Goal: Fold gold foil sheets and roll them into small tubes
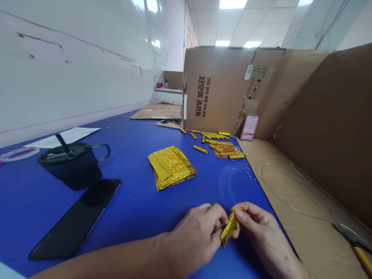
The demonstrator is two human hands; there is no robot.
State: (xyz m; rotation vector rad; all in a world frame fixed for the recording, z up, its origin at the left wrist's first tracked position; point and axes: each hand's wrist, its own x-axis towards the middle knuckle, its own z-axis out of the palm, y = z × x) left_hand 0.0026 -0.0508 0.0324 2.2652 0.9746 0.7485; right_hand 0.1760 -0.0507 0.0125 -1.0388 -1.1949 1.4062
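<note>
A black mug (71, 166) stood at the left of the frame, with a phone (77, 221) lying just below it. A large cardboard box (221, 89) walled off the upper right, gold rolls (200, 149) scattered near its foot. A stack of gold sheets (172, 166) lay mid-frame, beyond my hands; a yellow-handled tool (362, 260) rested at the lower right edge. My left forearm reached in from the lower left, its hand (200, 232) curled around a thin dark thing (221, 226), mostly hidden. My right hand (266, 234) pinched a gold strip (229, 232), tilted, at lower centre-right.
</note>
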